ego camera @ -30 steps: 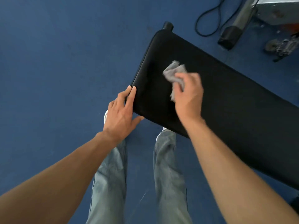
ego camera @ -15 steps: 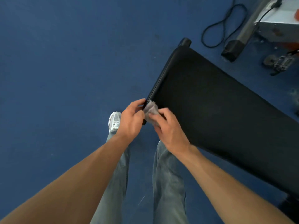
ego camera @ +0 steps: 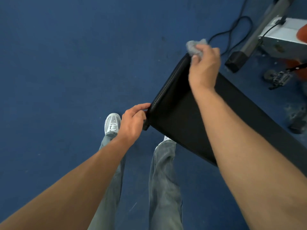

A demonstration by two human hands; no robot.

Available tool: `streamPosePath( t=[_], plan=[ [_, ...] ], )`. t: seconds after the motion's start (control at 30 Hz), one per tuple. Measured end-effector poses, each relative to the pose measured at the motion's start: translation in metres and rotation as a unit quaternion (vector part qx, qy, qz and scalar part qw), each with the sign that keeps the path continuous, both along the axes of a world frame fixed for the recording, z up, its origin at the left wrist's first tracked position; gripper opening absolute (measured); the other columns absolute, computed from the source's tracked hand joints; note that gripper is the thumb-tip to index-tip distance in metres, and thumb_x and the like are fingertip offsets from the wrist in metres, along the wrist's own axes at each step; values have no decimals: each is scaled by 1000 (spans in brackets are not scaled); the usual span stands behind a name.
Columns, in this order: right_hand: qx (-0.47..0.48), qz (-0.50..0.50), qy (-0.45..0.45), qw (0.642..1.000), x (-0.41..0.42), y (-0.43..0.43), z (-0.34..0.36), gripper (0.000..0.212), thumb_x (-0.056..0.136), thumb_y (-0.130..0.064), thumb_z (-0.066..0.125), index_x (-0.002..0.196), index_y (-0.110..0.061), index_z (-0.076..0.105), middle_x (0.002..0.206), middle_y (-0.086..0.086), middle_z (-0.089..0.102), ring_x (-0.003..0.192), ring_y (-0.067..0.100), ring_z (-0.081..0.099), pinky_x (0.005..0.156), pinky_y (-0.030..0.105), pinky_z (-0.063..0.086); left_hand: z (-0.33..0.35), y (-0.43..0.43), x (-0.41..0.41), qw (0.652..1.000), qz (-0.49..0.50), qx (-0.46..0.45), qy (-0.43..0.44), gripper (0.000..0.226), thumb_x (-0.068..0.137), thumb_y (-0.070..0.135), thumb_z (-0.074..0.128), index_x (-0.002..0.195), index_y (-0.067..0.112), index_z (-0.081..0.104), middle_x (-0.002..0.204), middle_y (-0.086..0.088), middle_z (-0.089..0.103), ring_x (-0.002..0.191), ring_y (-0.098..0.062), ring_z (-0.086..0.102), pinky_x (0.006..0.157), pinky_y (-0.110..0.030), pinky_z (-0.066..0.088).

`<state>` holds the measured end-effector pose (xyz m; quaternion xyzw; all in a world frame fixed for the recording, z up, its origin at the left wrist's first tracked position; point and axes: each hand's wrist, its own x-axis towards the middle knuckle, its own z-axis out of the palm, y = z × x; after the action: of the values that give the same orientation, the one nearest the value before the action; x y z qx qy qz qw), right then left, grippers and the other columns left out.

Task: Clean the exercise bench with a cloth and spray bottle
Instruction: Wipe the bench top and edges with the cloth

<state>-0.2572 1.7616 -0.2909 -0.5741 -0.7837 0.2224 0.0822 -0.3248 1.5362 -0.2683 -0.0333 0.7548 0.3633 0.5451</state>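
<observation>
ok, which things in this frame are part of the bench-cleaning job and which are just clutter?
In the job:
padded black bench
crumpled grey cloth, in the right hand
left hand, gripping the bench's near corner

Lying about:
looped black cable
grey metal machine frame
pedal

No spray bottle visible.

Left hand [ego camera: 132,121] curled, fingertips pinching — right hand [ego camera: 204,67] reached far forward, fingers closed, both forearms bare

cloth [ego camera: 194,47] at bench [ego camera: 179,117] far corner, shoe [ego camera: 112,123] left
</observation>
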Motion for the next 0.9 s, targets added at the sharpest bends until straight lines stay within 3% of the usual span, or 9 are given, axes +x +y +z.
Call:
streamPosePath(
  t=[0.07,0.17,0.27,0.33,0.4,0.6,0.7,0.77,0.9],
  plan=[
    [-6,139,29,990,-3,-38,3,34,85,3,60,116,-8,70,105,16,59,94,26,59,91,19,41,0,1,-2,998,50,6,-42,43,91,-3,43,119,9,73,110,-3,76,90,-8,69,67,-4,49],
    [-70,295,36,952,15,-116,7,28,89,-5,56,110,-11,72,93,14,57,82,31,56,78,43,49,-8,1,-5,980,160,-11,-121,33,100,14,43,112,9,73,107,-7,77,102,-21,72,90,-28,57],
    [-135,360,-17,923,49,-175,10,29,92,-4,60,117,-14,71,94,8,54,78,26,50,71,43,48,-16,-4,-3,964,224,-37,-139,38,105,33,39,109,12,70,110,-11,76,102,-26,72,92,-42,56],
    [-143,399,-50,904,67,-181,14,31,91,-3,63,118,-16,70,93,6,54,77,24,50,68,43,47,-21,-7,3,971,199,-51,-122,40,105,39,39,111,14,69,109,-9,76,106,-30,71,89,-45,57],
    [-116,424,-51,897,72,-161,17,28,91,-8,62,117,-16,70,92,8,56,76,27,52,67,45,45,-21,-8,8,978,174,-48,-108,41,104,43,39,107,18,71,106,-5,76,108,-28,70,96,-50,55],
    [-10,469,-123,875,17,-46,17,41,91,-28,40,116,-13,69,99,16,58,84,37,56,71,45,44,-13,-1,13,985,147,-2,-91,40,104,44,37,101,29,74,108,6,75,105,-12,69,106,-40,49],
    [28,395,-196,897,-9,7,14,24,95,-19,54,113,-10,67,105,18,57,95,39,55,83,47,46,-14,-2,15,994,81,5,-76,39,85,67,38,84,53,74,111,12,73,114,-13,65,110,-43,45],
    [22,373,-228,899,-19,15,13,28,92,-14,58,118,-11,68,111,19,55,101,42,55,89,49,46,-18,-6,15,993,81,4,-82,42,78,73,37,86,51,72,116,12,73,117,-12,64,111,-43,43],
    [19,407,-256,877,-22,-23,21,37,90,-42,59,115,-16,69,118,15,57,106,41,52,93,49,41,-18,-9,13,993,73,5,-94,46,76,76,36,91,47,70,116,10,72,116,-12,64,111,-43,44]
  ],
)
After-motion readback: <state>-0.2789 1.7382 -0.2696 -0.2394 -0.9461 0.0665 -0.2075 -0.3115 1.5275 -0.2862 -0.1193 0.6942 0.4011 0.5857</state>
